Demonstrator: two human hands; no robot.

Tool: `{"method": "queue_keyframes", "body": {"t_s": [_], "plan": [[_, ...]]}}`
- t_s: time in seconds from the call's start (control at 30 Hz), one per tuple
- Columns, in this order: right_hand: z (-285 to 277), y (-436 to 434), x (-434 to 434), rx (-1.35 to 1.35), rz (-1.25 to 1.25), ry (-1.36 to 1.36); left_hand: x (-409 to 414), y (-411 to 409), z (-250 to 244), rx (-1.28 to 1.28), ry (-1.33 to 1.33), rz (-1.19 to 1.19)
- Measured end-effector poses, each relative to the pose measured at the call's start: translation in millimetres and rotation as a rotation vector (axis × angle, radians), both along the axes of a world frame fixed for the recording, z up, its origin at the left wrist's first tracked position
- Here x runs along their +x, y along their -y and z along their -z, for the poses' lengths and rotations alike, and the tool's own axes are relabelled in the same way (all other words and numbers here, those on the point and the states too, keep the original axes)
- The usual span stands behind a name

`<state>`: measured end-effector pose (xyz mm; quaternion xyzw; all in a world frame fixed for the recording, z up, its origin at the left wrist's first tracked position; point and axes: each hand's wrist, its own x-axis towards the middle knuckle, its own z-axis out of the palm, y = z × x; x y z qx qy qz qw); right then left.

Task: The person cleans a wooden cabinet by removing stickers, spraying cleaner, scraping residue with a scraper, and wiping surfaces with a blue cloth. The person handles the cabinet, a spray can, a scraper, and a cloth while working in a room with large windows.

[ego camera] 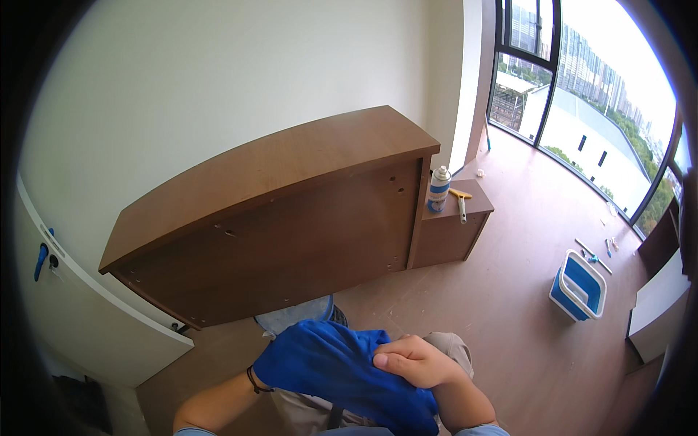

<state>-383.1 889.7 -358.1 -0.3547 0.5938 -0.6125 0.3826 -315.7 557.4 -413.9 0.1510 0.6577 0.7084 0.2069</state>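
Note:
A blue cloth [327,362] is spread across my lap in front of me. My right hand [411,359] pinches its upper right part between thumb and fingers, and the rest droops below. My left hand is covered by the cloth; only the left wrist [251,381] with a dark cord bracelet shows, so its grip is hidden. Just beyond stands a brown wooden furniture piece [305,229] with a curved top and drilled holes. A spray can [439,188] stands on its lower right ledge [479,199], beside a yellow-headed scraper [462,204].
Partly under the wooden piece is a blue-rimmed bucket [300,316]. To the right, a blue and white basin [561,297] sits on the floor near a squeegee-like tool [594,257]. A white door [98,305] is at left; tall windows [589,109] are at upper right.

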Motion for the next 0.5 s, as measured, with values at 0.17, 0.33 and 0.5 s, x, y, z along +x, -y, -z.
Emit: {"method": "queue_keyframes", "body": {"t_s": [0.17,0.33,0.5], "plan": [[9,41,48,-0.524,0.346,0.781,7,29,-122,-0.996,0.184,0.805],[13,76,25,-0.325,0.451,0.494,-135,57,-287,-0.65,-0.943,-0.524],[1,138,-52,-0.389,0.826,-1.241,-257,164,-279,-1.238,-0.304,-0.831]]}}
